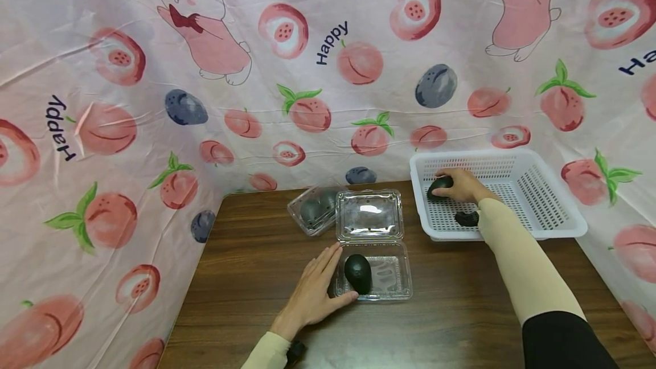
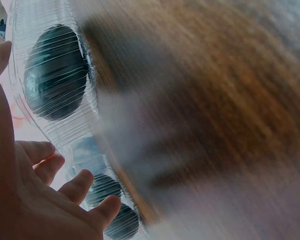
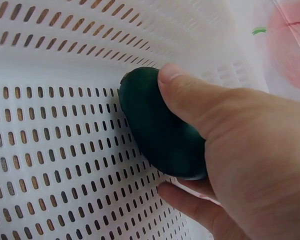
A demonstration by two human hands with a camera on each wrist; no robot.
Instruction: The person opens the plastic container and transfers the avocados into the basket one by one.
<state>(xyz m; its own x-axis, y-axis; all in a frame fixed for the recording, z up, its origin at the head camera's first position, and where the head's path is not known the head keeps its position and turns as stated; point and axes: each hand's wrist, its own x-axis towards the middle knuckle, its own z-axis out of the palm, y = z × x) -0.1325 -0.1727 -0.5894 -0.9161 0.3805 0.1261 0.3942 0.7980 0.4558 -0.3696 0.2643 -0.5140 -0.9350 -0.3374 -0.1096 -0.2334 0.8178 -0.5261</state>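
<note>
In the head view, my right hand (image 1: 467,184) grips a dark green avocado (image 1: 437,189) inside the white perforated basket (image 1: 556,209). The right wrist view shows the thumb on top of this avocado (image 3: 157,122) and fingers beneath it, close to the basket wall. My left hand (image 1: 316,292) rests with fairly straight fingers along the left side of a clear plastic clamshell box (image 1: 397,295), whose lid lies folded back. One avocado (image 1: 358,274) lies in the left part of that box. The left wrist view shows it through the clear wall.
Behind the left hand, a second clear clamshell (image 1: 297,209) holds avocados and sits against the open lid. The wooden table (image 1: 256,266) meets a fruit-printed cloth (image 1: 307,78) at its back and sides. Small black devices sit at both wrists.
</note>
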